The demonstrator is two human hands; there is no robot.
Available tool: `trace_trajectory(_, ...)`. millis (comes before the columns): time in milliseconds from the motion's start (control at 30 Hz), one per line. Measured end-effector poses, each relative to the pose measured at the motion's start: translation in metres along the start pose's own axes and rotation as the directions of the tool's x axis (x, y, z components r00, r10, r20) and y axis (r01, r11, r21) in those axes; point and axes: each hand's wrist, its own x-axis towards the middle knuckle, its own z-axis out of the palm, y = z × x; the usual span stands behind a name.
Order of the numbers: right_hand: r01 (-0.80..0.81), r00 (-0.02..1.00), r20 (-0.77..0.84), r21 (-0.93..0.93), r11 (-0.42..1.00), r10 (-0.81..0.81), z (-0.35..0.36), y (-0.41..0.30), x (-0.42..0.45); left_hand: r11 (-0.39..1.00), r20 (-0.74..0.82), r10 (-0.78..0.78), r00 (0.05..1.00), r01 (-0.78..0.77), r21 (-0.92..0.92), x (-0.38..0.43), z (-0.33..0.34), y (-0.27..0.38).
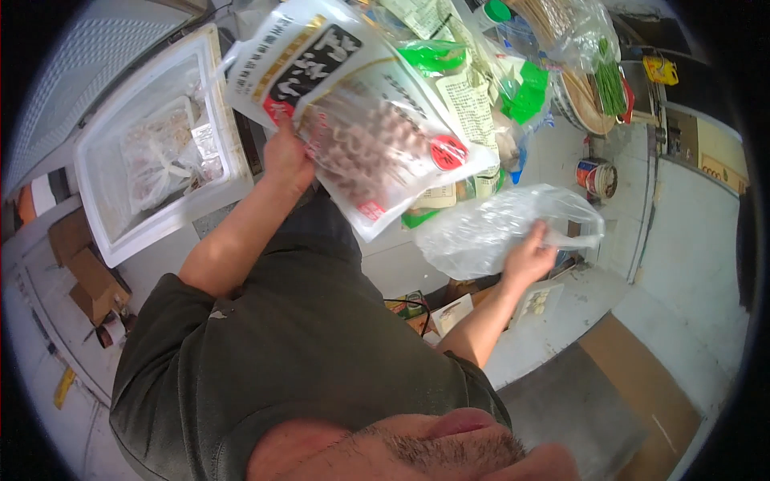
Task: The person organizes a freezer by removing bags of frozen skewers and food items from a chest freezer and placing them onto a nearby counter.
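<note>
My left hand (289,157) grips the left edge of a large white and clear printed food package (373,150). Brownish-pink curled pieces show through its clear window, and the package bears writing. On the other side, my right hand (530,255) holds a clear plastic bag (475,231) near its handle loop. The bag looks crumpled and light, and I cannot tell whether anything is inside. Behind and partly under the package lie several food bags with green and pale printed panels (466,99).
A white foam box (96,186) at left holds a tied clear plastic bag (159,159). Skewer sticks (541,18), a green bundle (609,84) and a round wooden board (586,108) are at upper right. A tub (597,178) stands at right; a cardboard box (96,282) lies lower left.
</note>
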Motion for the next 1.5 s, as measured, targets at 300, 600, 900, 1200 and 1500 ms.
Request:
trace_trajectory(300, -0.476, 0.848, 0.286, 0.04, 0.879, 0.446, -0.003, 0.074, -0.001, 0.996, 0.188, 0.008, 0.982, -0.025, 0.087, 0.023, 0.002, 0.039)
trace_trajectory(600, -0.457, 0.89, 0.179, 0.374, 0.807, 0.42, 0.194, 0.11, -0.126, 0.996, 0.023, 0.076, 0.997, -0.077, 0.046, 0.028, 0.058, -0.035)
trace_trajectory(900, -0.478, 0.876, 0.144, 0.39, 0.787, 0.46, 0.131, 0.067, -0.129, 0.998, 0.317, 0.02, 0.948, -0.036, 0.045, 0.049, 0.043, 0.023)
trace_trajectory(1200, -0.502, 0.864, 0.049, 0.022, 0.865, 0.5, -0.014, 0.072, -0.118, 0.983, 0.375, 0.133, 0.917, -0.169, 0.066, 0.034, -0.009, 0.122)
trace_trajectory(1500, -0.286, 0.948, -0.105, 0.121, 0.95, 0.299, -0.101, -0.031, 0.006, 0.988, 0.338, 0.146, 0.93, -0.157, 0.004, 0.02, -0.051, 0.16)
